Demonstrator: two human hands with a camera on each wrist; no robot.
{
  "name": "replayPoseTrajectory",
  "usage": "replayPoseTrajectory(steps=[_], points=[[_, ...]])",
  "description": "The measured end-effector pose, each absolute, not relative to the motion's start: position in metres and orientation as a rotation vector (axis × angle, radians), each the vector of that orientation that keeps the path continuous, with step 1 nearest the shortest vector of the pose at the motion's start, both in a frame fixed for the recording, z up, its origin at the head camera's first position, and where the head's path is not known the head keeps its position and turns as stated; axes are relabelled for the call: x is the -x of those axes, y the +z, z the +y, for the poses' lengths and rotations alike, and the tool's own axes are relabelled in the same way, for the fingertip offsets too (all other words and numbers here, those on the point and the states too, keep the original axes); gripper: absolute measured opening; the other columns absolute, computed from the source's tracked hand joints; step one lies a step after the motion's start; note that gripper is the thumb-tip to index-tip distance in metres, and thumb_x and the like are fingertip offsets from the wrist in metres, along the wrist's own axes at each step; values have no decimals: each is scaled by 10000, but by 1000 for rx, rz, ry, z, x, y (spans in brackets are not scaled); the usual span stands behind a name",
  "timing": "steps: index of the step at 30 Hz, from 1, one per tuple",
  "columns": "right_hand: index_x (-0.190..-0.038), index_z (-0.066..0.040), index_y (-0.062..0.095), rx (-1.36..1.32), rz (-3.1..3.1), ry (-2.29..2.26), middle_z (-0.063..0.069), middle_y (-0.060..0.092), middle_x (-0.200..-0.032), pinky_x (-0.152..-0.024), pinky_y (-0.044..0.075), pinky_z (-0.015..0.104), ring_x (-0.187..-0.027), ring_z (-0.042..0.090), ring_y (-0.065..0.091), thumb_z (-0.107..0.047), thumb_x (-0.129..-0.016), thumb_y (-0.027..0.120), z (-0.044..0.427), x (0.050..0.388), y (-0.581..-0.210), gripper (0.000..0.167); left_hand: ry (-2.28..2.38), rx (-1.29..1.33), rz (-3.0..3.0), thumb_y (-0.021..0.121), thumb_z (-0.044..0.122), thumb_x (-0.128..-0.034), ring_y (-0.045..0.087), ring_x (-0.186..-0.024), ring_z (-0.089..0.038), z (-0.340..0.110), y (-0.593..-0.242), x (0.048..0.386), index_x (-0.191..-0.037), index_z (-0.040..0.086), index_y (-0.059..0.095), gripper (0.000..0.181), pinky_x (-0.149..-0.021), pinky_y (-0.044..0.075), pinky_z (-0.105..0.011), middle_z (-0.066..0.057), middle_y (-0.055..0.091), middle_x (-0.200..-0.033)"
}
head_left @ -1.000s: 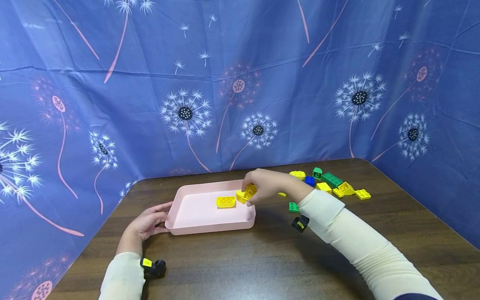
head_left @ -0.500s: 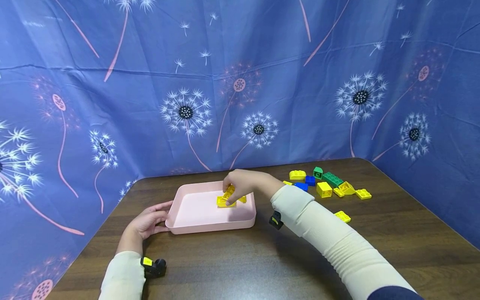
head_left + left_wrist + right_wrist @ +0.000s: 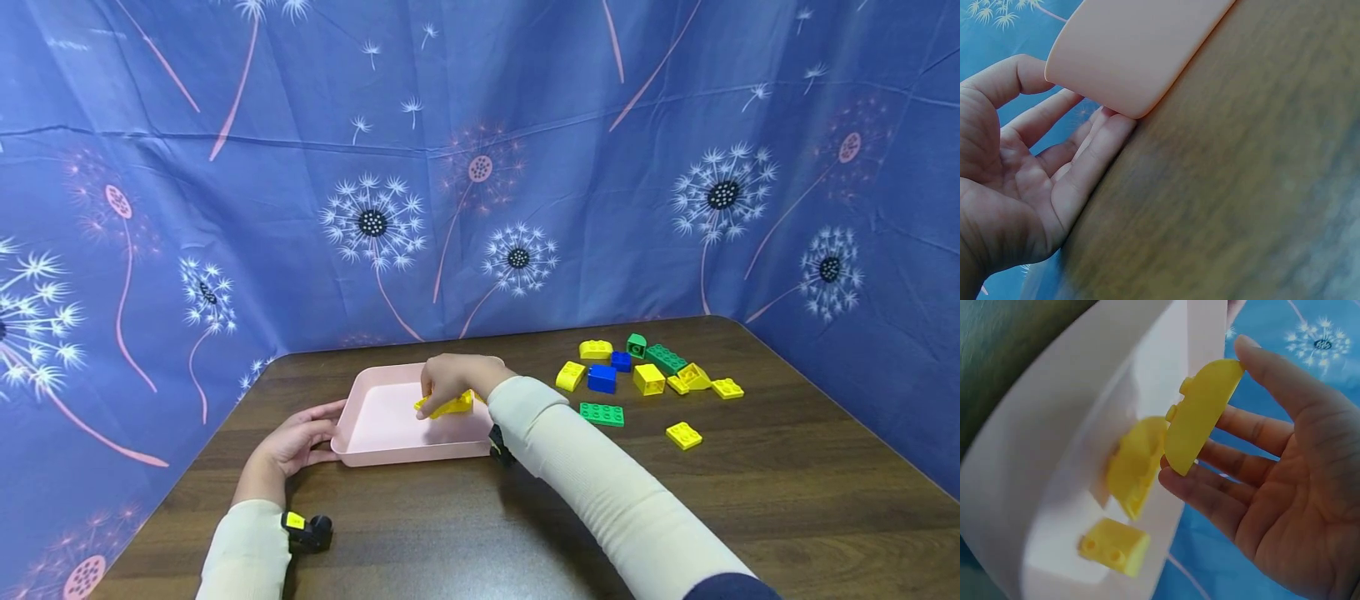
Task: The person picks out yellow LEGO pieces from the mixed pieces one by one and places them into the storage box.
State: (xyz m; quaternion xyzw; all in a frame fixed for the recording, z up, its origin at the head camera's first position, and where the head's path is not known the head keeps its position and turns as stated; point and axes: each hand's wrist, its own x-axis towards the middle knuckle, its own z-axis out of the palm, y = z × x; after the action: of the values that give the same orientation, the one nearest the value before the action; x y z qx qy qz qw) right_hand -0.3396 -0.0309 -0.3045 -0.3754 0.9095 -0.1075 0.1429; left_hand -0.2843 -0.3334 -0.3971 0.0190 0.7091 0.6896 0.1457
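Observation:
A pink tray (image 3: 378, 421) lies on the wooden table. My left hand (image 3: 300, 437) is at its left end, the fairly straight fingers touching the tray's wall and one lying along the table in the left wrist view. Over the tray, my right hand (image 3: 453, 379) pinches a curved yellow toy brick (image 3: 1202, 415) between thumb and fingertips. Beneath that brick, the right wrist view has a second curved yellow brick (image 3: 1135, 465) and a smaller yellow brick (image 3: 1115, 545) in the tray. In the head view my right hand partly covers these pieces.
Right of the tray are loose toy bricks: several yellow ones, such as a flat yellow brick (image 3: 684, 435), a blue brick (image 3: 602, 378), a flat green brick (image 3: 602, 414) and a long green brick (image 3: 665, 359). A blue dandelion-print cloth (image 3: 600, 217) hangs behind the table.
My right hand has moved left over the tray with the yellow brick still pinched. Its arm uncovers more loose bricks on the right. The left hand and tray stay about where they were.

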Motion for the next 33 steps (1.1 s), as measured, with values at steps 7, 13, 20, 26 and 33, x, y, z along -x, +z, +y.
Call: replayPoseTrajectory(steps=[7, 13, 20, 26, 33], points=[[-780, -125, 676, 953, 2628, -383, -49, 534, -702, -539, 413, 232, -607, 98, 468, -383, -832, 761, -36, 341, -316, 276, 2001, -51, 2028, 556, 18, -900, 628, -990, -163, -333, -397, 286, -1521, 9, 284, 678, -823, 546, -419, -27, 628, -1173], [-726, -127, 651, 970, 2672, -319, -54, 535, -680, -538, 379, 214, -610, 93, 463, -360, -793, 801, -40, 338, -320, 286, 2006, -40, 2028, 563, 23, -893, 631, -981, -159, -334, -397, 286, -1522, 9, 281, 689, -812, 550, -412, -15, 637, -1143], [-687, -130, 644, 1027, 2690, -266, -67, 557, -662, -541, 401, 191, -606, 73, 479, -296, -754, 842, -44, 330, -320, 266, 1997, -42, 2036, 565, 29, -894, 627, -987, -157, -334, -399, 286, -1520, 5, 284, 686, -821, 545, -417, -10, 635, -1149], [-749, -110, 673, 1018, 2709, -214, -52, 588, -703, -579, 428, 197, -648, 89, 501, -332, -756, 841, -43, 328, -320, 279, 2001, -53, 2037, 554, 24, -898, 622, -991, -155, -335, -399, 286, -1518, -4, 279, 679, -821, 544, -420, -28, 628, -1167], [-807, -103, 665, 1001, 2695, -251, -36, 591, -739, -596, 449, 201, -675, 112, 519, -321, -780, 827, -39, 330, -321, 272, 2004, -48, 2039, 543, 20, -903, 623, -994, -153, -335, -399, 287, -1522, -10, 259, 682, -819, 546, -426, -57, 623, -1190]])
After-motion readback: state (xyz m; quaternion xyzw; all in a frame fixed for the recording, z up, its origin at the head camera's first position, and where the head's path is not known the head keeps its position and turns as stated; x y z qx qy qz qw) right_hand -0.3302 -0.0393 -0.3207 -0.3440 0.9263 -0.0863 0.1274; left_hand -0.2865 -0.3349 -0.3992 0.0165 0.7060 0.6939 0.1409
